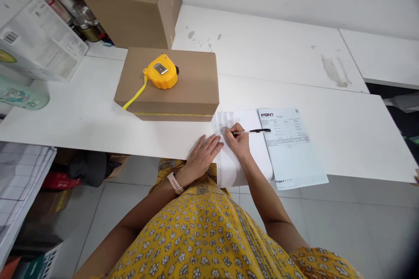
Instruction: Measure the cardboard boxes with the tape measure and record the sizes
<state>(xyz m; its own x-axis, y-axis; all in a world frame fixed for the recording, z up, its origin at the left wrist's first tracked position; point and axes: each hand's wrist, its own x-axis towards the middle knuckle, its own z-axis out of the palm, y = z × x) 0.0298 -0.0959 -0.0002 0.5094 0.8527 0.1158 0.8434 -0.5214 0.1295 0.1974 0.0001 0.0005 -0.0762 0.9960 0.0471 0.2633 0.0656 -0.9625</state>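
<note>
My right hand [239, 142] is closed round a black-and-white pen [255, 131], its tip hidden by my fingers at the written rows on a white sheet of paper [252, 161]. Dense handwriting runs down the left side of that sheet, which hangs a little over the table's front edge. My left hand [203, 153] lies flat with fingers stretched out, its fingertips at the sheet's left edge. To the right lies a printed pale blue form [293, 156] headed PONY. A brown cardboard box [193, 74] stands behind my left hand, with a yellow tape measure [163, 72] on top.
The white table [353, 139] runs across the view, with worn patches at its back. Larger cardboard boxes [131, 12] are stacked at the back left. A white printed carton [42, 39] and a green bottle [24, 93] are at the far left.
</note>
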